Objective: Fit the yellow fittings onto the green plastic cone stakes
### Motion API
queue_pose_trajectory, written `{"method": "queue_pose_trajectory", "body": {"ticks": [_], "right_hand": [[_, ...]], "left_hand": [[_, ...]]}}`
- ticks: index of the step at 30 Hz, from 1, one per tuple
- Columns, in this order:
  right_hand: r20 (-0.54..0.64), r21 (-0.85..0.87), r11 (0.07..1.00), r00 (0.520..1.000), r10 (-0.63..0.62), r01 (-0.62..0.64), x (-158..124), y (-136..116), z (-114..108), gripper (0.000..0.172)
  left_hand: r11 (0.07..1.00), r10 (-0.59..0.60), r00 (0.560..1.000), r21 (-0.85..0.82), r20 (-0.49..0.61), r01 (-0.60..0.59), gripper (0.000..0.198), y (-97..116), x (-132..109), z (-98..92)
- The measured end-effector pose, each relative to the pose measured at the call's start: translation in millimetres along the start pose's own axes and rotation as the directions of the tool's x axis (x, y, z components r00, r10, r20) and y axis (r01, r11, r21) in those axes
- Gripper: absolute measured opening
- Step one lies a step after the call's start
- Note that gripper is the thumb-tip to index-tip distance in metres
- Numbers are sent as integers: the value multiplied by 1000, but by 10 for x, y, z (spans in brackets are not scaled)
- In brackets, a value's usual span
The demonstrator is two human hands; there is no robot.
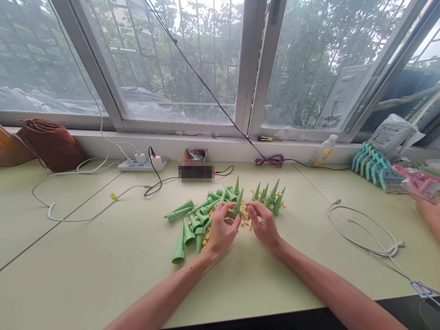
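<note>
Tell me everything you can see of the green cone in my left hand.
The green cone looks like smooth plastic, tapering to a sharp tip. It is held nearly upright, tip up, its wide base hidden in the left hand, above a pile of like cones on the pale table. Fingertips of the right hand are close beside it; contact is unclear.

Bright, even daylight through the windows (192, 59), hazy beyond the glass. Soft, faint shadows on the surface (85, 275). Strong wide-angle bending at the edges. Slight motion blur on the left hand (222, 231); pixelated patch on the box (195, 173).
</note>
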State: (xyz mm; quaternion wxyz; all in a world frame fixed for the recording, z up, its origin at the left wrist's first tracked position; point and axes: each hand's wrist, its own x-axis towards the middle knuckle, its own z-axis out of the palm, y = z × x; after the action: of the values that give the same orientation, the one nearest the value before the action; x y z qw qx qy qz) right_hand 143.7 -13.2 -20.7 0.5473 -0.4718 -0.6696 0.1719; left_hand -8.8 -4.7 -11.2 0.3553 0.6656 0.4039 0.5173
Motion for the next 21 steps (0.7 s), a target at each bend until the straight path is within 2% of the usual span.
{"method": "queue_pose_trajectory", "body": {"ticks": [5, 14, 21], "right_hand": [[-37, -50, 999, 999, 5, -7, 2, 47, -2, 37], [-81, -22, 999, 996, 28, -30, -33, 67, 16, 46], [-103, 20, 1000, 994, 21, -19, -45, 77, 12, 54]], "left_hand": [[997, 63, 997, 52, 44, -65, 19, -1, -34, 13], [994, 75, 989, 71, 124, -84, 17, 55, -86, 42], [995, 63, 975, 59, 215, -78, 14, 11, -138, 72]]}}
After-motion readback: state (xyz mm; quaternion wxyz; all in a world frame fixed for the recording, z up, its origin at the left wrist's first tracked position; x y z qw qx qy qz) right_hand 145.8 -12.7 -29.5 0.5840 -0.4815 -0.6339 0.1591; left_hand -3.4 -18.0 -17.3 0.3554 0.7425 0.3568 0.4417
